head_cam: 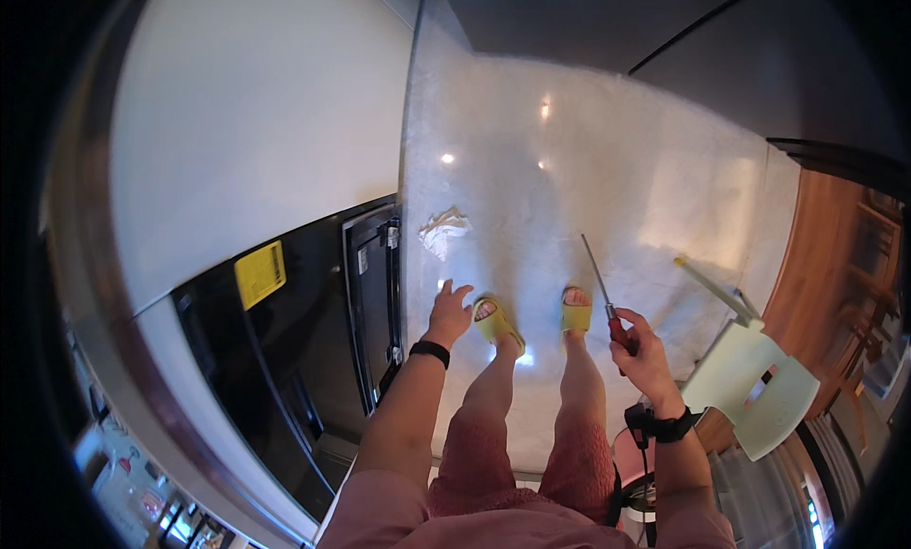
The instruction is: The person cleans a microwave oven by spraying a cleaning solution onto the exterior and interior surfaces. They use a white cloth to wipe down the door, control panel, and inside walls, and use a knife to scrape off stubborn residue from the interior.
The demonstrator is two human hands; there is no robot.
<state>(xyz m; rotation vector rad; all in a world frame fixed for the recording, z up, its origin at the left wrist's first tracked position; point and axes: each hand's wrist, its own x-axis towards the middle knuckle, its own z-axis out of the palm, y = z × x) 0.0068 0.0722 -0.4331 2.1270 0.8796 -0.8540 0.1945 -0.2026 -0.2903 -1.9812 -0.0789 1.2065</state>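
Note:
A screwdriver (pixel 619 330) with a red handle and a long metal shaft is held in my right hand (pixel 644 353), its tip pointing away from me over the floor. My left hand (pixel 450 314) holds nothing; its fingers are apart above the floor, close to my left yellow-green slide sandal (pixel 500 325). Left of that hand stands a black built-in appliance (pixel 299 342) with a yellow label (pixel 260 275) and a dark framed part with metal fittings along its edge. A crumpled whitish cloth or paper (pixel 445 230) lies on the floor beyond my left hand.
A pale green plastic stool or chair (pixel 754 385) stands at the right, by a wooden surface (pixel 822 236). White cabinet panels (pixel 270 108) rise at the left. Dark panels (pixel 676 22) border the floor at the far side. Something pink (pixel 632 458) is beside my right leg.

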